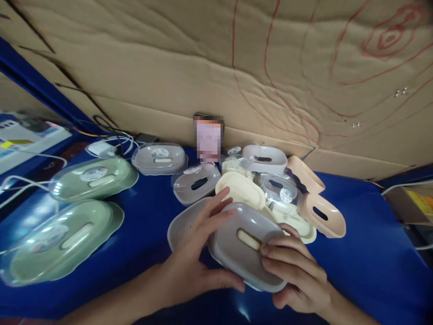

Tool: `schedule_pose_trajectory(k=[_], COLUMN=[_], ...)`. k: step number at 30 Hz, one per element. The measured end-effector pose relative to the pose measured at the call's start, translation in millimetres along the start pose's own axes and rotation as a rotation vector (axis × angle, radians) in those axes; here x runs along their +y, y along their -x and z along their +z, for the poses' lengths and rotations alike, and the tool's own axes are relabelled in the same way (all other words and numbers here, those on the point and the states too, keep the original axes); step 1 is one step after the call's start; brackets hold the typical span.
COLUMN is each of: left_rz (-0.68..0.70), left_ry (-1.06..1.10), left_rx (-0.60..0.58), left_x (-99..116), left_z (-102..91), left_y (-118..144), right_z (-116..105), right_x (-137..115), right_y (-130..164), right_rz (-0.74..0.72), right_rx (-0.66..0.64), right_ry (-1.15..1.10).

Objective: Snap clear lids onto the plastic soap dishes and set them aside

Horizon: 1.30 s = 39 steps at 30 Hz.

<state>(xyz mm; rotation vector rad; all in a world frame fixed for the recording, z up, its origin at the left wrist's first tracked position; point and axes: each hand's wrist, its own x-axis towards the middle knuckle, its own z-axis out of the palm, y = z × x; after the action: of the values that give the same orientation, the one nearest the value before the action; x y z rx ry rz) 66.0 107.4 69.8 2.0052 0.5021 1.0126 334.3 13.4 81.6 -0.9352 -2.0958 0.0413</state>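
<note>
"What is the person holding there?"

"Both hands are gripping a grey lidded dish (245, 243) with a slot in its clear cover. The left hand (196, 257) is wrapping its near-left edge, fingers spread across the top and thumb along the front rim. The right hand (297, 271) is clasping the right end, fingers lying over the lid beside the slot. The dish is tilting a little, held just above the blue table (372, 253), near the front edge."

"And what is lying under it?"

"A loose grey lid (184, 223) is showing just behind the left hand, partly covered by the dish. Right behind, a pile is crowding together: a cream tray (241, 189), a clear cover with a round sticker (280, 189) and two pink trays (321, 212) leaning at the right."

"Anything off to the left?"

"Two green covered dishes, one nearer (61, 239) and one farther (93, 177), are sitting well apart from the hands, with another grey one (158, 158) beyond them. A cardboard wall (203, 58) with red lines is standing behind everything."
</note>
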Motion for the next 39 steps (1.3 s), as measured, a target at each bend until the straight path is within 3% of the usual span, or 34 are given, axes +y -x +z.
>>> schedule_pose_trajectory(k=[4, 7, 9, 14, 18, 23, 27, 30, 35, 39], left_rz=[0.072, 0.147, 0.143, 0.124, 0.149, 0.069, 0.054, 0.044, 0.041, 0.039], left_ry=[-0.058, -0.213, -0.330, -0.671, -0.792, -0.769, -0.755, -0.759, -0.762, -0.814], left_rx=[0.058, 0.074, 0.092, 0.021, -0.070, -0.110, -0.121, -0.118, -0.119, -0.096], left_x=[0, -4, -10, -23, -20, -13, -9, -8, -7, 1], left_z=[-2.7, -3.5, -1.3, 5.6, 4.5, 0.0, -0.8, 0.5, 1.6, -6.5], left_y=[-4, -9, -10, -8, -10, -13, -12, -11, -13, -11], right_z=[1, -16, -30, -38, -29, -34, -43, -37, 10, 39], right_x=[3, 18, 36, 95, 120, 126, 113, 83, 11, -16], right_y=[-6, -14, -25, -54, -61, -57, -56, -41, 6, 20], right_rz=[0.077, 0.024, -0.011, 0.122, 0.232, 0.335, 0.289, 0.187, -0.066, -0.120], right_rx=[0.071, 0.027, 0.019, 0.238, 0.186, 0.114, 0.079, 0.009, -0.234, -0.307], right_ry=[-0.066, 0.018, 0.136, 0.282, 0.314, 0.404, 0.460, 0.473, 0.378, 0.397])
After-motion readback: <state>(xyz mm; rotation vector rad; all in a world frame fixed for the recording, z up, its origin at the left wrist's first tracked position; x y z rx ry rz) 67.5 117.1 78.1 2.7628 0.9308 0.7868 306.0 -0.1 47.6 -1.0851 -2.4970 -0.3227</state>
